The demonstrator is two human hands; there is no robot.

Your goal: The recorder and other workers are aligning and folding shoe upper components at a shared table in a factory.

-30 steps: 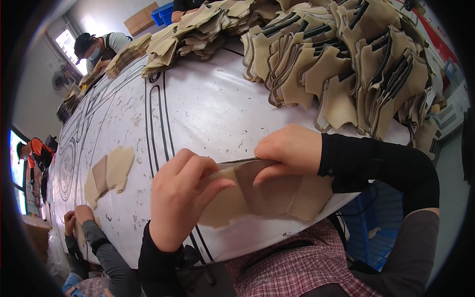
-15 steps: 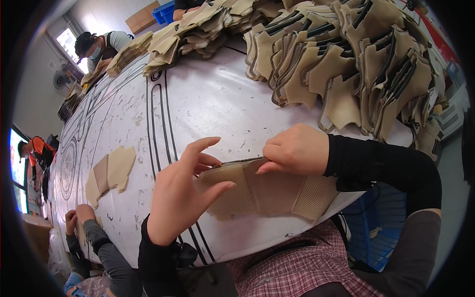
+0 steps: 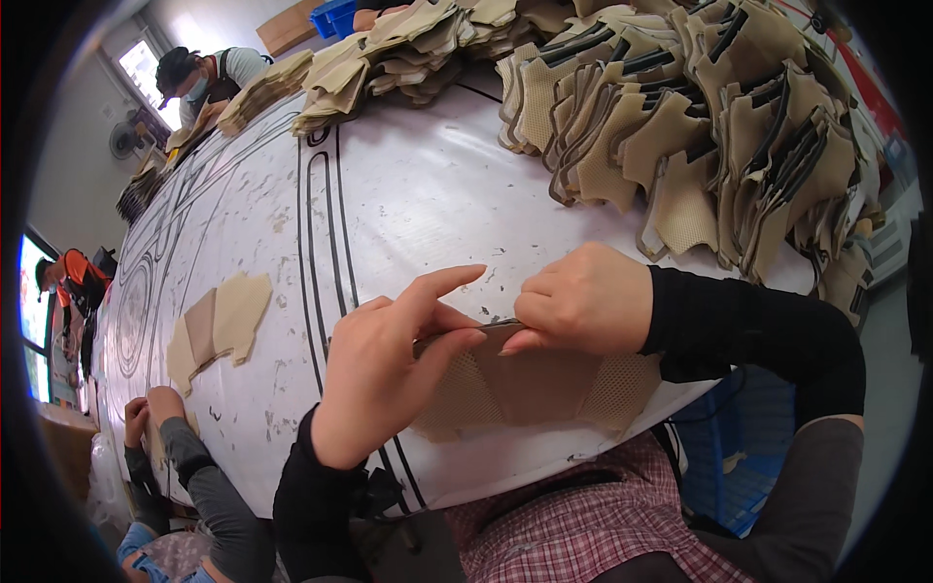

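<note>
A beige mesh cloth piece with a brown middle (image 3: pixel 544 384) is held by its upper edge in both hands, its face dropped below the fingers toward the near rim of the white tabletop (image 3: pixel 418 209). By the right hand (image 3: pixel 588 301) the edge is gripped firmly, the thumb laid on the near face and the fingers curled over the far side, presumably so that the layers are kept together and in line. By the left hand (image 3: pixel 374 369) the same edge is met just beside the right fingers: the thumb is brought close to a bent finger, with the cloth seemingly pinched between them, while the index finger is raised wide of the thumb, perhaps so that the edge is not covered.

Well to the left of the left fingers, a second cloth piece (image 3: pixel 202 325) is laid flat, likely so that its shape is kept smooth. Beyond the right fingers, a big pile of cloth pieces with dark strips (image 3: pixel 685 214) is heaped in overlapping rows, probably so that single ones can be lifted off easily.
</note>
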